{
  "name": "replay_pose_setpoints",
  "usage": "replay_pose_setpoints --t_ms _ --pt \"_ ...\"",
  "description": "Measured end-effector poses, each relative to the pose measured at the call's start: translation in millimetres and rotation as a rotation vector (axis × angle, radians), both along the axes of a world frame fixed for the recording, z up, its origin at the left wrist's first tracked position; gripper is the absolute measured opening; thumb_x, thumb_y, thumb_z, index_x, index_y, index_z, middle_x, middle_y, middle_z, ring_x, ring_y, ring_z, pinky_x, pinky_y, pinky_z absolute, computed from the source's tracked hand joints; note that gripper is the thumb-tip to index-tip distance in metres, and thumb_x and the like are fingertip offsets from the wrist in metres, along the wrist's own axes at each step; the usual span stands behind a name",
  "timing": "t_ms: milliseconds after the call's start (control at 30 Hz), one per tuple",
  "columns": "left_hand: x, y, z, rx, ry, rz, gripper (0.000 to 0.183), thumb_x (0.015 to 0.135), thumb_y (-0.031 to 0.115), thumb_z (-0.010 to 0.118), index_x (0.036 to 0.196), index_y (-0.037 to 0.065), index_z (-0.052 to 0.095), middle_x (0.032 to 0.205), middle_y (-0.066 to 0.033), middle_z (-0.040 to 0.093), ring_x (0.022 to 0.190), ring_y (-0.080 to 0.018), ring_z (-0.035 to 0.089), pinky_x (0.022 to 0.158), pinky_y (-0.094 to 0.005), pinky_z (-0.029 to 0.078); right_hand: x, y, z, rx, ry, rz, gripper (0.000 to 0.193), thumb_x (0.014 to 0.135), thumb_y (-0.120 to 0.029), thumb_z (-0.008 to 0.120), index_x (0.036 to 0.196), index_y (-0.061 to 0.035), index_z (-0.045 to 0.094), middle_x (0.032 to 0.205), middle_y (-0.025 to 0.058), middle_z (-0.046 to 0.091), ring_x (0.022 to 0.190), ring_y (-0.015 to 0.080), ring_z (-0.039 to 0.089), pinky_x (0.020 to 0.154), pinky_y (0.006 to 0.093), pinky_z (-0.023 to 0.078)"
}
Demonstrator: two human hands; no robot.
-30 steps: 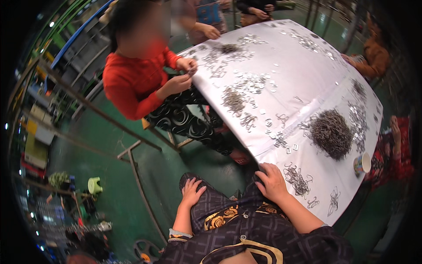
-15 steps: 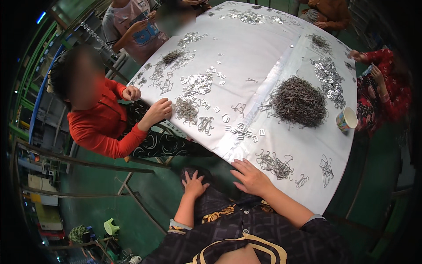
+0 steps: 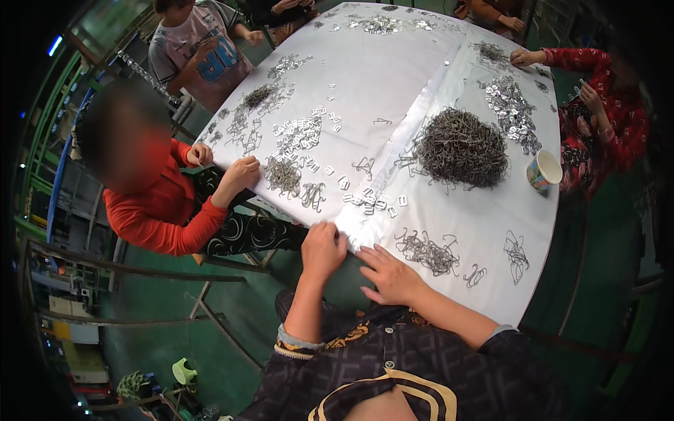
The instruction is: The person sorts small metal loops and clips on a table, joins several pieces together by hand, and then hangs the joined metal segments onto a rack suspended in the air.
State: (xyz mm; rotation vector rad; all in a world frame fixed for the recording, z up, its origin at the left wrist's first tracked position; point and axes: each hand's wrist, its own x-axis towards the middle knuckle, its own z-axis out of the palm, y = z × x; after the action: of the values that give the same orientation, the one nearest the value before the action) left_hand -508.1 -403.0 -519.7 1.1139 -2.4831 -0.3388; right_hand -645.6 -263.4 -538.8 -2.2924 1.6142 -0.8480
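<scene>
My left hand (image 3: 322, 251) is at the near edge of the white-covered table (image 3: 382, 70), fingers curled in and pressed together. What they hold, if anything, is hidden. Beside it, my right hand (image 3: 390, 275) lies open on the edge with its fingers stretched out. Just beyond both hands is a loose group of small silvery flat buckles (image 3: 368, 201). To the right of my right hand lies a pile of bent metal wire hooks (image 3: 428, 251). A much larger dark heap of hooks (image 3: 461, 147) stands farther back.
A paper cup (image 3: 543, 172) stands near the right edge. More buckles (image 3: 298, 133) and hooks (image 3: 283, 175) lie in front of a co-worker in red (image 3: 158, 217) on the left. Another person in patterned red (image 3: 611, 105) sits at the right. Metal rails (image 3: 140, 266) run at lower left.
My left hand has come up from my lap to the table edge, and its spread fingers have curled. My right hand has shifted slightly left. The right-hand person's arm reaches farther over the table.
</scene>
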Motion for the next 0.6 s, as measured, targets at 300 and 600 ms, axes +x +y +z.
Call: replay_pose_setpoints --t_ms 300,600 --pt "-89 -16 -19 -0.209 0.017 -0.551 0.033 0.085 0.015 0.058 0.117 0.009 0.060 0.131 -0.0070 0.052 0.123 -0.0270 0.046 0.101 -0.0436 0.037 3 1 -2 0.029 0.013 0.006 0.032 0.075 -0.027 0.068 0.093 -0.0004 0.062 0.119 0.0196 0.053 0.119 0.0343 0.047 0.108 0.0430 0.033" --pt "-46 -34 -31 -0.094 0.259 -0.314 0.025 0.077 0.007 0.066 0.102 0.004 0.067 0.107 -0.0098 0.065 0.108 -0.0302 0.057 0.092 -0.0383 0.047 1 -1 1 -0.034 0.015 -0.007 0.033 0.072 -0.024 0.072 0.093 -0.0004 0.060 0.124 0.0187 0.052 0.122 0.0324 0.046 0.107 0.0438 0.035"
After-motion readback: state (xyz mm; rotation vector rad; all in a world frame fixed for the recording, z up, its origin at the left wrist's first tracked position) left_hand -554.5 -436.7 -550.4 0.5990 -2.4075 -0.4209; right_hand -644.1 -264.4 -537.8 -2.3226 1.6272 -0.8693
